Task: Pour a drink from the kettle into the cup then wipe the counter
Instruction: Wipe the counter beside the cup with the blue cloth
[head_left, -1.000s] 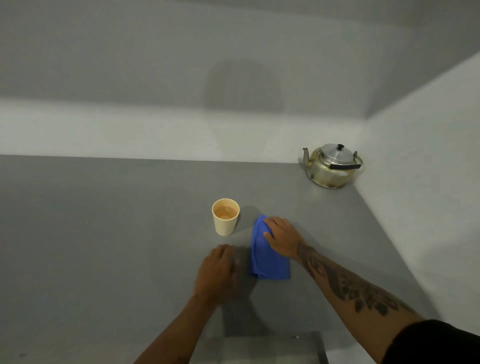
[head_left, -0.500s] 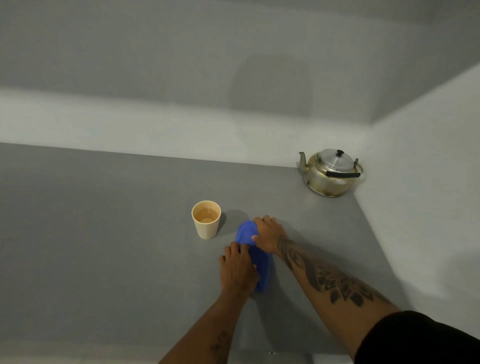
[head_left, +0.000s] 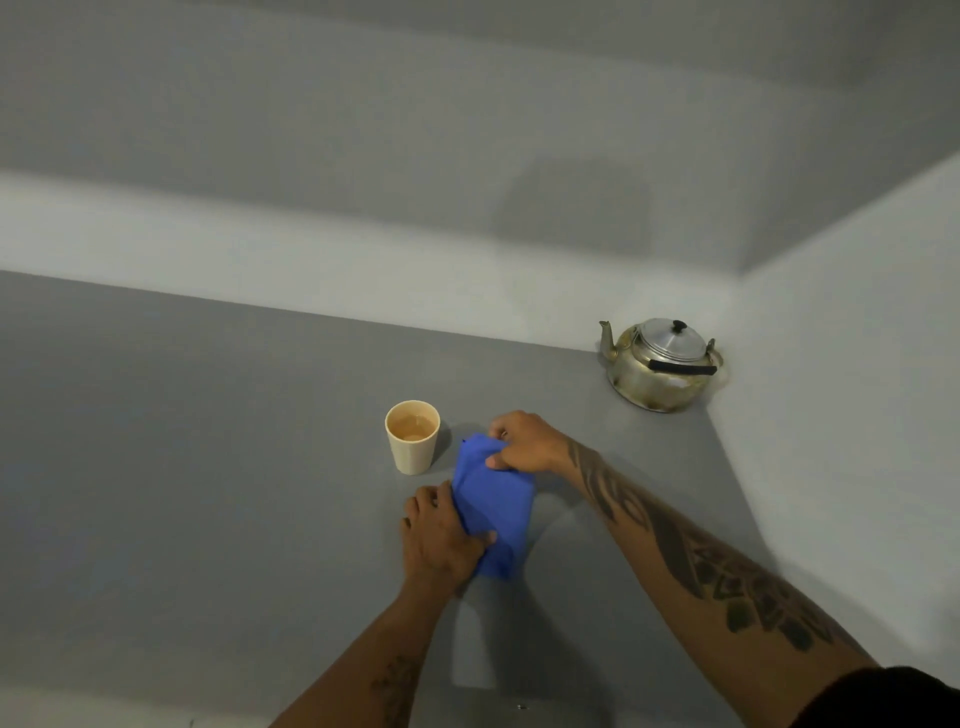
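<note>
Cloth (head_left: 493, 506) gripped between left hand (head_left: 441, 538), right hand (head_left: 524, 441)

The grey counter (head_left: 182, 467) is left bare to the left of the cup (head_left: 412, 437). The far right corner is occupied by the kettle (head_left: 660, 366), hemmed by two walls.

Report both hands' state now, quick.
Left hand: closed on the cloth's near end.
Right hand: closed on its far end.
</note>
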